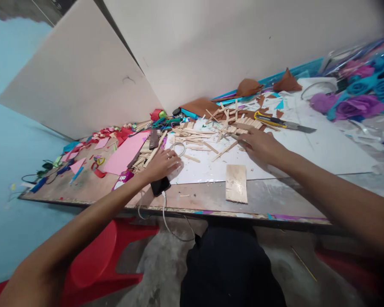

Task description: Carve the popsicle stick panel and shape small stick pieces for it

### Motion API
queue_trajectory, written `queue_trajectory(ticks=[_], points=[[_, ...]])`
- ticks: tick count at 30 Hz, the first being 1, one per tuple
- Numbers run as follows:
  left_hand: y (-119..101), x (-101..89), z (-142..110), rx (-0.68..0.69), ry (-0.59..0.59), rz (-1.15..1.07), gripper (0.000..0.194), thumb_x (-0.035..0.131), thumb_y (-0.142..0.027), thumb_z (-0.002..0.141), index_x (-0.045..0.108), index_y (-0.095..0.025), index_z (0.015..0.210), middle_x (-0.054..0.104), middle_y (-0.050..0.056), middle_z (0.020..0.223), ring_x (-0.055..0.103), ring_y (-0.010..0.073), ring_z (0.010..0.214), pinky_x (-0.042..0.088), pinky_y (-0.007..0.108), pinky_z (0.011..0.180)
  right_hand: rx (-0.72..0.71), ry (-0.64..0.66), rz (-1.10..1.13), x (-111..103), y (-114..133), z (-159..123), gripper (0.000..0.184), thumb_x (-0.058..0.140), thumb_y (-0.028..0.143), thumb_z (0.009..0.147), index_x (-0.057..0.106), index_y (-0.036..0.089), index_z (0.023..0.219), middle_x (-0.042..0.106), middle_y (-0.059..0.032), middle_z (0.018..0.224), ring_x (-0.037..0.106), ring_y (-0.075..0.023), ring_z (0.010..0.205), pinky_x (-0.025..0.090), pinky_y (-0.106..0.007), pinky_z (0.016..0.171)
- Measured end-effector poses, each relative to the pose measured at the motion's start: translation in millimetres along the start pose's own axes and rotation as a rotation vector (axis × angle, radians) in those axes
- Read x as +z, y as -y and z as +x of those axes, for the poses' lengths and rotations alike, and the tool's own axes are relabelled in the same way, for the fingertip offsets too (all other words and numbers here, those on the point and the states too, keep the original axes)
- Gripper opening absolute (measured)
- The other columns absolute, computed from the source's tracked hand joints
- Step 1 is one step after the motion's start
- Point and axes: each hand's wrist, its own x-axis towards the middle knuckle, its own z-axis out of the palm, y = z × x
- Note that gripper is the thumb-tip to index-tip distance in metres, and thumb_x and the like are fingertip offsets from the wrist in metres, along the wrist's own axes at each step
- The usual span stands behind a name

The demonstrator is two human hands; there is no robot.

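My left hand (162,164) rests low over the near edge of the white board, fingers apart and holding nothing I can see. Just past its fingertips lies a pale ring like a tape roll (183,149). A dark phone (160,186) with a white cable sits below that hand. My right hand (260,144) reaches into a pile of wooden craft sticks (192,137), its index finger and thumb apart among them. Whether it touches a stick is hard to make out. A flat wooden rectangle (236,183) lies closer to me, between the hands.
A yellow box cutter (284,123) with its blade out lies beyond my right hand. Brown scraps (288,81) and purple and blue flowers (360,106) are at the back right. Pink paper (127,154) and red scraps cover the left. A red chair (96,251) stands below the table.
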Motion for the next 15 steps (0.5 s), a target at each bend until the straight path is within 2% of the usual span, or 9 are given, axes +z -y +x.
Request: queue_trajectory(ticks=[3,6,8,12,15], points=[[5.0,-10.8,37.5,0.118,0.101,-0.043,0.029,0.049,-0.029,0.105,0.067,-0.022,0.126,0.069,0.012,0.124,0.06,0.0262,0.116,0.041,0.039,0.098,0.022,0.001,-0.02,-1.9,-1.2,-0.2,0.036,0.043,0.022,0.096,0.07,0.02,0.121,0.063,-0.0193,0.125,0.062,-0.0368,0.108,0.046,-0.047,0.081],[7.0,-16.7,72.6,0.218,0.23,-0.077,0.019,0.061,-0.027,0.098,0.072,-0.024,0.113,0.073,0.008,0.115,0.063,0.0239,0.108,0.043,0.034,0.092,0.01,0.002,-0.031,-6.5,-1.8,-0.3,0.035,0.044,0.022,0.096,0.07,0.019,0.119,0.064,-0.0192,0.123,0.061,-0.0366,0.109,0.046,-0.045,0.08],[6.3,-19.2,88.1,0.237,0.281,-0.071,0.013,0.063,-0.023,0.095,0.073,-0.022,0.103,0.073,0.009,0.107,0.063,0.0241,0.105,0.043,0.033,0.089,-0.005,-0.003,-0.039,-10.6,-2.4,0.0,0.035,0.045,0.02,0.095,0.07,0.018,0.12,0.065,-0.0198,0.121,0.061,-0.0363,0.108,0.046,-0.043,0.079],[2.1,-22.2,98.6,0.235,0.347,-0.032,0.013,0.061,-0.008,0.086,0.069,-0.018,0.09,0.071,0.009,0.1,0.064,0.0223,0.094,0.042,0.029,0.077,-0.027,-0.021,-0.053,-17.8,-4.0,1.0,0.036,0.046,0.019,0.096,0.069,0.017,0.124,0.065,-0.0198,0.115,0.061,-0.0353,0.106,0.045,-0.043,0.08],[-2.8,-27.3,96.6,0.224,0.355,0.002,0.011,0.061,-0.008,0.085,0.066,-0.018,0.087,0.068,0.01,0.092,0.062,0.0224,0.083,0.039,0.029,0.069,-0.025,-0.027,-0.057,-19.3,-4.2,1.4,0.036,0.046,0.02,0.097,0.069,0.016,0.124,0.065,-0.0184,0.111,0.062,-0.0341,0.104,0.045,-0.043,0.082]])
